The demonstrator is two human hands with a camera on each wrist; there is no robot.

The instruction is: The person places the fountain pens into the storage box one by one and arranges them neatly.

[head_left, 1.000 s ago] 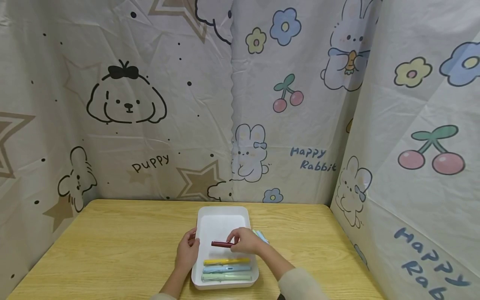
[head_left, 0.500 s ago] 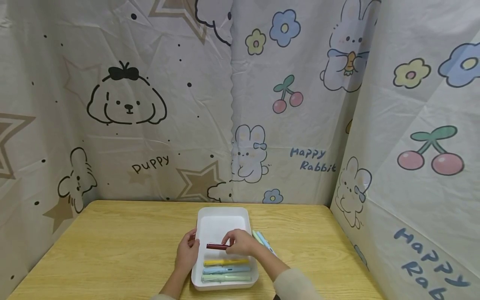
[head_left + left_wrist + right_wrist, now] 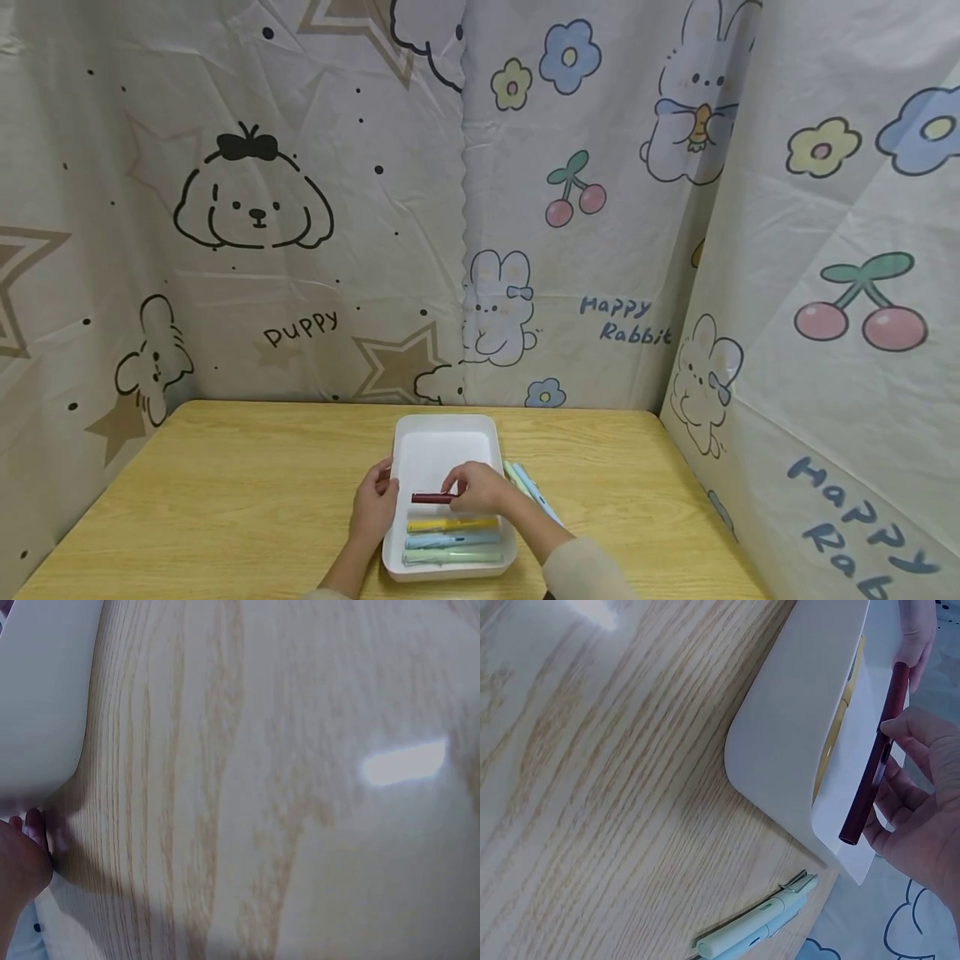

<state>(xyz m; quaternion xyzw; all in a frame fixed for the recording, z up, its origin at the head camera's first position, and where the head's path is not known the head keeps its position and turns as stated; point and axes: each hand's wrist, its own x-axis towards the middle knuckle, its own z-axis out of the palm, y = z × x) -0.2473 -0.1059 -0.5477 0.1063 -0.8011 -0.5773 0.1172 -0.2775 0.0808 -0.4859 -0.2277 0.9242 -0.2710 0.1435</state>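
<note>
A dark red pen (image 3: 431, 498) is pinched between the thumb and fingers of my right hand (image 3: 478, 487), held crosswise above the white tray (image 3: 446, 437). The right wrist view shows the same pen (image 3: 876, 757) along its length, raised above the tray floor. My left hand (image 3: 374, 504) grips the tray's left wall; in the left wrist view only part of that hand (image 3: 21, 859) shows, beside the tray's lower corner. Side by side at the tray's near end lie a yellow pen (image 3: 452, 525), a light blue pen (image 3: 452, 540) and a light green pen (image 3: 452, 555).
Right of the tray, a pale green pen (image 3: 516, 476) and a light blue pen (image 3: 537, 493) lie on the wooden table (image 3: 262, 483), partly behind my right forearm. Printed cloth (image 3: 405, 208) hangs behind the table and along its sides.
My right hand has moved slightly left and toward the near end of the tray with the dark red pen. My left hand stays at the tray's wall.
</note>
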